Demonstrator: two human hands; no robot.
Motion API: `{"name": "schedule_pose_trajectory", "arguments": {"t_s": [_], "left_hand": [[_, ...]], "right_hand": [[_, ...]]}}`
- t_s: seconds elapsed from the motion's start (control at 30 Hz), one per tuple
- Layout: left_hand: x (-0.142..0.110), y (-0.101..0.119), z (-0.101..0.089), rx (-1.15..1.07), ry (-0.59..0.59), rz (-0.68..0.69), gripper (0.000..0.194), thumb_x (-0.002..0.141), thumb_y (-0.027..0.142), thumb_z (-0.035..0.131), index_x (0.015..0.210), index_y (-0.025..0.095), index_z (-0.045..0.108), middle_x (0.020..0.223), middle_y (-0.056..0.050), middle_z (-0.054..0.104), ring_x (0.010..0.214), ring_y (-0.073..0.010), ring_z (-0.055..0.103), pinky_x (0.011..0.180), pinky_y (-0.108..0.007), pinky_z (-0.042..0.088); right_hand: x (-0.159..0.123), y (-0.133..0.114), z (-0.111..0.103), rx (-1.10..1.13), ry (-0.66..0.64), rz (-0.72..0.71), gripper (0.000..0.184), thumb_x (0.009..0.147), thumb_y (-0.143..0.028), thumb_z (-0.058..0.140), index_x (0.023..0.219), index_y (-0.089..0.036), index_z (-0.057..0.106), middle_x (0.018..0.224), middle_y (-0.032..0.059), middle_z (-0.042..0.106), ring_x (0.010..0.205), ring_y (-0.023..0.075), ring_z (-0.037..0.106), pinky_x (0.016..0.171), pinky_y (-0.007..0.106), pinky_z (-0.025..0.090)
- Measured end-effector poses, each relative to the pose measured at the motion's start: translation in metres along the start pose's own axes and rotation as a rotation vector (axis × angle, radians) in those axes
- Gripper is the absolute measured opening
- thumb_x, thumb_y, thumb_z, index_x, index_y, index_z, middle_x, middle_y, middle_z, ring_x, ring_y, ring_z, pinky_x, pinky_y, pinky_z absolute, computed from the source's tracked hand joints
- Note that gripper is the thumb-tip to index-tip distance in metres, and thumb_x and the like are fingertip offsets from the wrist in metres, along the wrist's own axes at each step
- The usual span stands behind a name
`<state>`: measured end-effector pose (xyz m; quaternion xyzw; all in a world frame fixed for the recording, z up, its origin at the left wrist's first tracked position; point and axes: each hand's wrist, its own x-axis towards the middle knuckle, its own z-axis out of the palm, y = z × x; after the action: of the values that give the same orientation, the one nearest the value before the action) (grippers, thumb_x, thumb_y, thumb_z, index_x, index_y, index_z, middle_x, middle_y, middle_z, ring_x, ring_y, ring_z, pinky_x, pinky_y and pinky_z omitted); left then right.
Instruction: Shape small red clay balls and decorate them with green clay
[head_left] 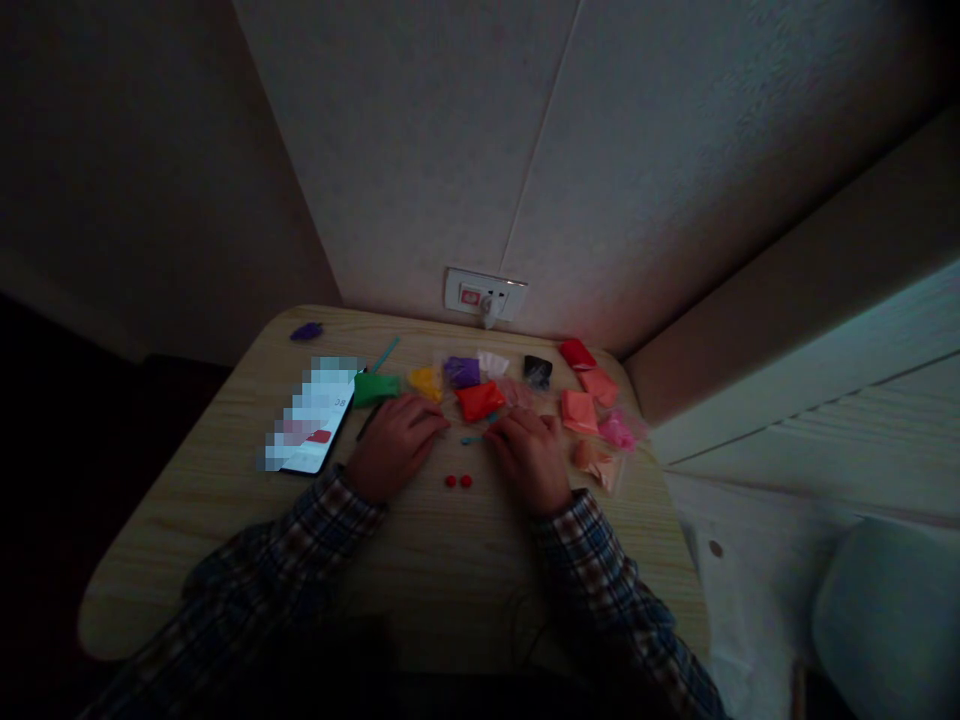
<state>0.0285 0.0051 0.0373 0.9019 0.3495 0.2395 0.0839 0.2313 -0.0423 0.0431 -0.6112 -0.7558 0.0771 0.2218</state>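
My left hand (395, 443) rests on the wooden table (225, 520), fingers curled, just below a green clay bag (375, 388) and a yellow one (426, 381). My right hand (527, 455) lies beside it with fingers closed round the end of a thin teal stick (472, 439). Two small red clay balls (459, 481) sit on the table between my wrists. A red-orange clay bag (480, 400) lies just beyond both hands. What the left fingers hold, if anything, is hidden.
A phone (311, 425) with a lit screen lies left of my hands. More clay bags line the back and right: purple (462, 371), black (537, 371), red (577, 353), orange (578, 410), pink (618, 430). A purple lump (306, 331) sits far left. A wall socket (484, 295) is behind.
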Motion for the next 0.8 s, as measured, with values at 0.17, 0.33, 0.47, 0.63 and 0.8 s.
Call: {"name": "schedule_pose_trajectory", "arguments": {"t_s": [0.17, 0.33, 0.47, 0.63, 0.8], "left_hand": [[-0.0007, -0.0001, -0.0006, -0.007, 0.005, 0.0, 0.016, 0.086, 0.014, 0.052, 0.095, 0.015, 0.066, 0.101, -0.009, 0.064, 0.1, -0.0249, 0.054, 0.086, -0.041, 0.044], [0.0001, 0.001, -0.0011, -0.015, 0.005, 0.012, 0.015, 0.087, 0.015, 0.052, 0.095, 0.016, 0.065, 0.1, -0.008, 0.064, 0.099, -0.0242, 0.054, 0.084, -0.04, 0.044], [0.0, 0.0008, -0.0009, -0.012, 0.008, 0.018, 0.016, 0.087, 0.016, 0.051, 0.095, 0.016, 0.065, 0.099, -0.008, 0.064, 0.098, -0.0237, 0.054, 0.084, -0.04, 0.043], [-0.0005, -0.0006, -0.0008, -0.002, 0.003, 0.038, 0.015, 0.087, 0.017, 0.052, 0.094, 0.016, 0.065, 0.1, -0.008, 0.064, 0.098, -0.0244, 0.054, 0.083, -0.04, 0.043], [0.0011, 0.0035, -0.0019, 0.024, -0.017, 0.053, 0.018, 0.087, 0.017, 0.052, 0.099, 0.016, 0.066, 0.1, -0.009, 0.065, 0.099, -0.0252, 0.054, 0.084, -0.042, 0.043]], "right_hand": [[-0.001, 0.0016, -0.0007, 0.009, 0.004, 0.003, 0.013, 0.089, -0.023, 0.054, 0.079, -0.02, 0.062, 0.086, 0.0027, 0.066, 0.089, 0.0198, 0.057, 0.078, 0.034, 0.029], [-0.0015, 0.0016, 0.0009, 0.012, 0.007, -0.006, 0.012, 0.088, -0.023, 0.055, 0.08, -0.02, 0.062, 0.088, 0.0026, 0.066, 0.09, 0.0199, 0.057, 0.078, 0.034, 0.029], [-0.001, 0.0022, -0.0009, 0.018, 0.025, -0.005, 0.013, 0.088, -0.023, 0.054, 0.079, -0.02, 0.062, 0.086, 0.002, 0.066, 0.088, 0.0194, 0.058, 0.078, 0.034, 0.03], [-0.002, 0.006, -0.0052, 0.021, 0.107, 0.049, 0.015, 0.089, -0.024, 0.052, 0.08, -0.02, 0.062, 0.084, 0.0023, 0.067, 0.087, 0.0202, 0.059, 0.078, 0.034, 0.031], [-0.0063, 0.0055, -0.0027, 0.018, 0.135, 0.076, 0.02, 0.091, -0.027, 0.049, 0.077, -0.021, 0.062, 0.08, 0.0034, 0.067, 0.083, 0.021, 0.06, 0.077, 0.035, 0.033]]}}
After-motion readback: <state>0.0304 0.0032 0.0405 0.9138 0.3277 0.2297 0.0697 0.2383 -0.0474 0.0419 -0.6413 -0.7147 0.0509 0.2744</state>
